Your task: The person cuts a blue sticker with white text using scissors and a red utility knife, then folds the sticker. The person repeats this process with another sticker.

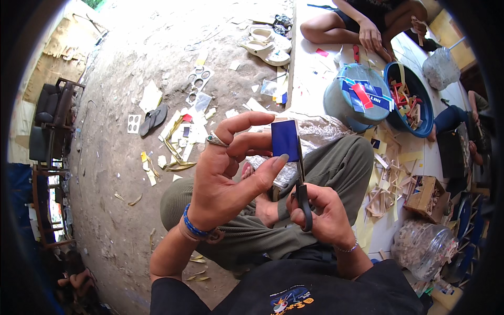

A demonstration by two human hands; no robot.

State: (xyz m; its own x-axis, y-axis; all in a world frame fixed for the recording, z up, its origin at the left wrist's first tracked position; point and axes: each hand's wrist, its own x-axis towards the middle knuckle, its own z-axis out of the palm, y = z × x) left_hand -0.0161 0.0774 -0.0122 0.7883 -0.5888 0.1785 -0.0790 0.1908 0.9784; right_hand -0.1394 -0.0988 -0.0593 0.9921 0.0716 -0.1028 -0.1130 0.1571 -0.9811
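Evidently, the blue piece (284, 137) is pinched betw. thumb and fingertips of the L hand (223, 181), held over the lap (338, 165), prob. so its R edge is left free for the scissors (301, 197). These are gripped by the R hand (332, 216), fingers closed round the handles. The piece is flat, dark blue, approx. rect., slightly glossy.

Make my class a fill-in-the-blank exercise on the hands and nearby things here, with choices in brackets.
1. The left hand pinches a flat rectangular piece coloured dark ____ (red/blue).
2. Black-handled metal scissors, gripped by the right hand, stand along the piece's ____ edge (left/right).
3. A blue beaded bracelet circles the ____ wrist (left/right).
4. In the picture, off-white clogs lie to the ____ (left/right) of a dark thong-strapped flip-flop.

Missing words: blue; right; left; right.
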